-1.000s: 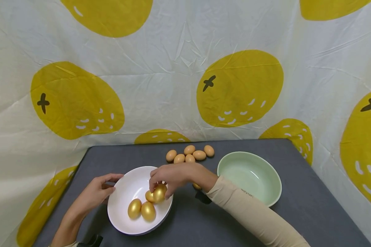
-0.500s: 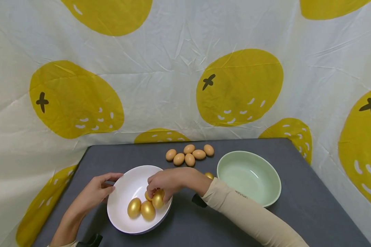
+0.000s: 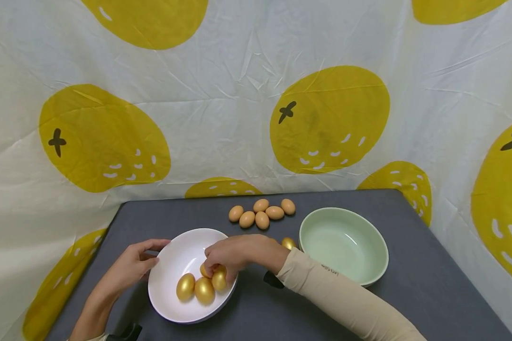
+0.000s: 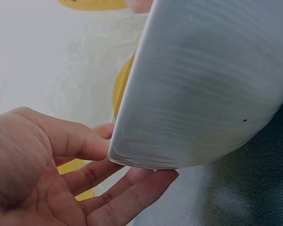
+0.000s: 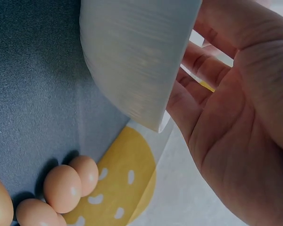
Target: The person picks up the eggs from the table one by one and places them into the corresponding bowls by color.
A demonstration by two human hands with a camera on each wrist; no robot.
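In the head view, a white bowl sits at the left of the dark table, with several golden eggs inside. My left hand grips the bowl's left rim; in the left wrist view the thumb lies on the rim and fingertips touch the outer wall. Inside the bowl's right side, my right hand holds one golden egg low against the others. The right wrist view shows the hand reaching over the bowl wall, its fingertips and the egg hidden behind it.
Several brown eggs lie in a group at the table's back. A pale green oval bowl stands at the right, and a golden egg rests beside its left edge. A fruit-print curtain hangs behind the table.
The right hand has lowered its golden egg onto the bowl's bottom beside the others. As the right forearm shifted, the golden egg beside the green bowl came into fuller view. The left hand stays put.
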